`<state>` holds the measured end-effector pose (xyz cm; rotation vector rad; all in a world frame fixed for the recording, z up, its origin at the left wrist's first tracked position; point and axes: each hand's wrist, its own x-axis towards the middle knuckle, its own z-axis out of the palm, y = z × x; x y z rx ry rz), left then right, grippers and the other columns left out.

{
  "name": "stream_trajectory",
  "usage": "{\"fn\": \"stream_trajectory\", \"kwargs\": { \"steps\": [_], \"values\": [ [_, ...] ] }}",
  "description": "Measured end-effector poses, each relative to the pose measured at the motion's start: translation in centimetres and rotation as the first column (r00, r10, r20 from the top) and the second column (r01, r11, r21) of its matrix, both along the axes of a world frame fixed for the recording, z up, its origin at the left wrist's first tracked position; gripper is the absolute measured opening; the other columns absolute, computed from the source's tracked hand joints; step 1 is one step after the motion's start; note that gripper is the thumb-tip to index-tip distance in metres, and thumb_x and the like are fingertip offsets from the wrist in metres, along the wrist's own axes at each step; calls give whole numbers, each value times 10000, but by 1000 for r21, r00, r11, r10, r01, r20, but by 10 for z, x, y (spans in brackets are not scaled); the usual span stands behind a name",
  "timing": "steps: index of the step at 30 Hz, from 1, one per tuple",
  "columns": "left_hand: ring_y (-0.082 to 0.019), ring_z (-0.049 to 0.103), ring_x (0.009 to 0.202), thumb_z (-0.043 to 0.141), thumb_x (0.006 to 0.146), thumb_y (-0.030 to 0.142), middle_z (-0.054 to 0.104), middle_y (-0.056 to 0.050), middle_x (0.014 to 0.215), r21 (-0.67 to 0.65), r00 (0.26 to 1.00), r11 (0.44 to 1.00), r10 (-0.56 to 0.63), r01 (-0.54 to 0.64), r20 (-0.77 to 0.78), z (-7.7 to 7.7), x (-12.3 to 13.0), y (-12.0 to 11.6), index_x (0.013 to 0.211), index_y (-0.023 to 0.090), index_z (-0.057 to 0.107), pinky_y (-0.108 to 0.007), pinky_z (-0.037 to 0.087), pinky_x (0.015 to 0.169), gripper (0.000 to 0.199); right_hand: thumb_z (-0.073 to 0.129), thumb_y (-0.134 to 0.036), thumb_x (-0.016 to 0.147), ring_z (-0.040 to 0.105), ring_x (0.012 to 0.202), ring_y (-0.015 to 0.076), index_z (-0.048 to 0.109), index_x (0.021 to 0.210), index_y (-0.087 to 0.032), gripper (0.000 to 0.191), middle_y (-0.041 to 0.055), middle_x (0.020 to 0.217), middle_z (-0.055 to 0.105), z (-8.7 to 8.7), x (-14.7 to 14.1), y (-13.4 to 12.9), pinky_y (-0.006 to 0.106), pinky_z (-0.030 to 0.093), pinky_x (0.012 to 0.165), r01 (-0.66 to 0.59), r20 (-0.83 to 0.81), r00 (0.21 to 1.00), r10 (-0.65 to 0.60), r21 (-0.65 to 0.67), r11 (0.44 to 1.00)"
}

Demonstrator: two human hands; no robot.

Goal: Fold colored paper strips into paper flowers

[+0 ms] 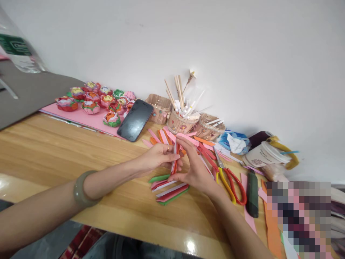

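My left hand (161, 155) pinches a small bundle of folded paper strips (175, 162), red, orange and white, and holds it upright over the table. My right hand (196, 166) curves round the same bundle, fingertips at its top end and thumb near its bottom end. Just below lie layered stacks of folded strips (172, 194) in green, white, pink and red. Behind both hands spreads a loose pile of pink, orange and red strips (163, 136), partly hidden by the fingers. Scissors (229, 178) with red and yellow handles rest right of my right hand.
Several paper flowers (91, 107) sit on a pink sheet (68, 114), with a black phone (135, 120) at its edge. Decorated baskets (181, 122) stand along the wall. At right are a green-handled cutter (252, 194), a lidded cup (262, 154) and a tissue pack (234, 142).
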<state>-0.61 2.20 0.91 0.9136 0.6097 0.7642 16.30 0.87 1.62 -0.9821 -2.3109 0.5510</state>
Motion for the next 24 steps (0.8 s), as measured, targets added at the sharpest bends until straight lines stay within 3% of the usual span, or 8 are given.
{"fn": "stream_trajectory", "kwargs": {
  "steps": [5, 16, 24],
  "values": [
    [-122, 618, 605, 747, 649, 306, 650, -27, 635, -33, 998, 999, -9, 10, 57, 1, -1, -1, 741, 110, 608, -240, 480, 617, 258, 774, -335, 631, 152, 1394, 266, 7, 1448, -271, 1123, 116, 1526, 126, 1, -1, -1, 437, 248, 1112, -29, -14, 999, 28, -80, 996],
    [-120, 625, 631, 782, 598, 329, 667, -43, 675, -90, 997, 995, -34, 40, 73, 2, -1, -3, 724, 101, 637, -227, 496, 621, 298, 777, -349, 624, 328, 1332, 275, 185, 1434, -249, 1008, 126, 1454, 336, 2, 1, 0, 448, 317, 1074, -11, -15, 1000, 12, 50, 999],
    [-122, 603, 631, 709, 692, 306, 647, -38, 674, -49, 997, 996, -69, 70, 14, 1, -1, -4, 741, 97, 620, -250, 469, 632, 232, 779, -372, 610, 440, 1252, 286, 299, 1394, -205, 934, 149, 1375, 446, -4, 3, 2, 446, 381, 1017, 25, 6, 1000, -26, 111, 994]
  ]
}}
